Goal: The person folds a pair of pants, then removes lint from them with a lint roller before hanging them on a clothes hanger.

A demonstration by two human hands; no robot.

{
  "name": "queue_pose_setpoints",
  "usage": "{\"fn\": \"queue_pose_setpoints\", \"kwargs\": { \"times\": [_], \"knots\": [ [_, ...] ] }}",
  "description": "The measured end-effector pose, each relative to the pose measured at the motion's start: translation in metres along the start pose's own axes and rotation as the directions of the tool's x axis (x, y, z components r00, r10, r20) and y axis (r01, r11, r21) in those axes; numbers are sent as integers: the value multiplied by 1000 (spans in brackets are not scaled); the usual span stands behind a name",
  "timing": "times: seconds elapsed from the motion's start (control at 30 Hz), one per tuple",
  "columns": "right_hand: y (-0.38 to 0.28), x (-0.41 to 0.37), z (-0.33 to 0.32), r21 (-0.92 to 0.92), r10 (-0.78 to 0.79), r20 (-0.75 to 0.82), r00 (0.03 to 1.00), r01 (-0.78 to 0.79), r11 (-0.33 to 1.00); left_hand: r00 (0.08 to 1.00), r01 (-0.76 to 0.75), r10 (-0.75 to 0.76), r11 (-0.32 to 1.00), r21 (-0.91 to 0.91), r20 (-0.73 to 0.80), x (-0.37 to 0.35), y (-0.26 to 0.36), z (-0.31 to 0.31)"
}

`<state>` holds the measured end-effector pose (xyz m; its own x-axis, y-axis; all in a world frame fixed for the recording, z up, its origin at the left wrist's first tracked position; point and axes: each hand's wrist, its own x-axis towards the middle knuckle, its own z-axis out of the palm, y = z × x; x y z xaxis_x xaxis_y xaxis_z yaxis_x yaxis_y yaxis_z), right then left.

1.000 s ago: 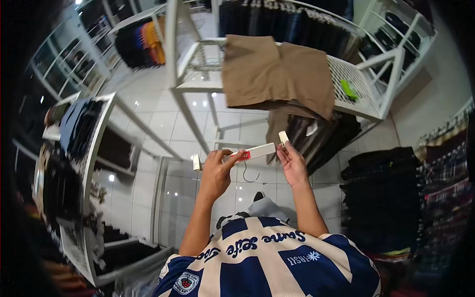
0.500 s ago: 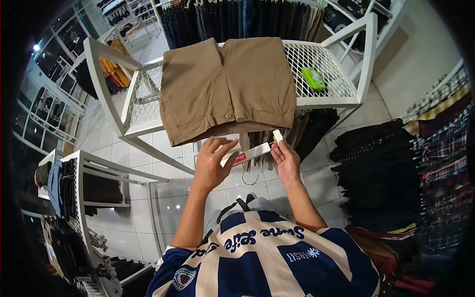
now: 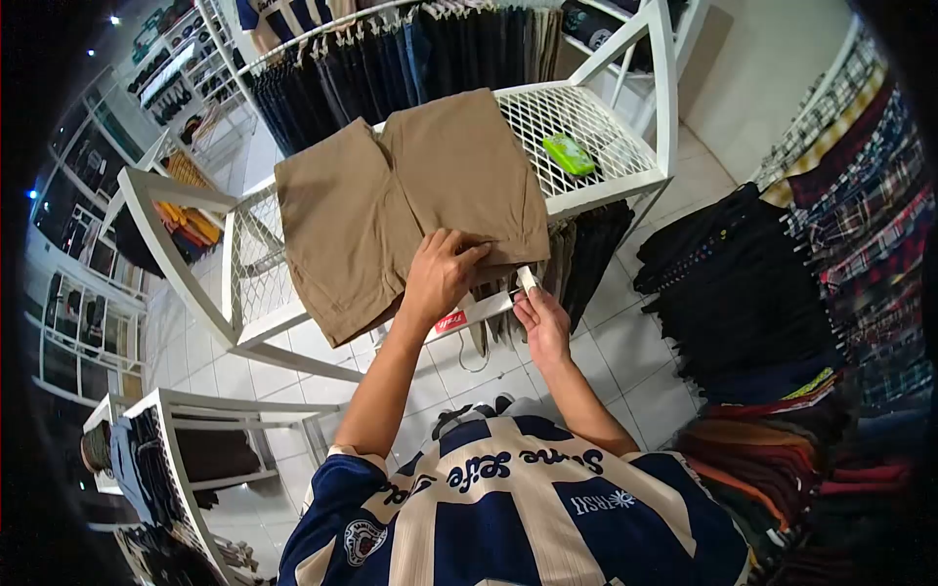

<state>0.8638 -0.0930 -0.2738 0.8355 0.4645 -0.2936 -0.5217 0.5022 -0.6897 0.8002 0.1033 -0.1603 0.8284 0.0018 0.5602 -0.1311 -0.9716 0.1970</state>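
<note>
A pair of brown shorts (image 3: 342, 210) lies spread on a white mesh-topped table, its waistband toward me. My left hand (image 3: 440, 278) is at the waistband with its fingers bent and pressed together on the cloth. Just right of it, below the waistband edge, my right hand (image 3: 543, 324) pinches a small cream-white piece (image 3: 528, 280) between thumb and fingers; its exact kind is too small to make out. A white strip with a red label (image 3: 450, 321) shows below the waistband, between my forearms.
The white table (image 3: 611, 193) also bears a bright green packet (image 3: 569, 154). Trousers (image 3: 391, 63) hang on a rack behind it. Dark folded clothes (image 3: 728, 293) and plaid shirts (image 3: 860, 259) are at the right. Another white rack (image 3: 166, 430) stands at lower left.
My left hand has moved up from in front of the shorts onto the waistband. The right hand keeps the small cream-white piece. The view has shifted, so the table appears further left.
</note>
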Motion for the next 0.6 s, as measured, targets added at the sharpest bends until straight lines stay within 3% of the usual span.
{"fn": "queue_pose_setpoints", "kwargs": {
  "times": [0.27,0.6],
  "knots": [
    [6,-2,12,17,-63,-60,996,64,998,992,-124,120,988,-93,-41,5,-2,7],
    [23,10,0,-14,-130,-92,987,129,992,992,-111,102,984,-137,-74,8,-3,13]
  ]
}}
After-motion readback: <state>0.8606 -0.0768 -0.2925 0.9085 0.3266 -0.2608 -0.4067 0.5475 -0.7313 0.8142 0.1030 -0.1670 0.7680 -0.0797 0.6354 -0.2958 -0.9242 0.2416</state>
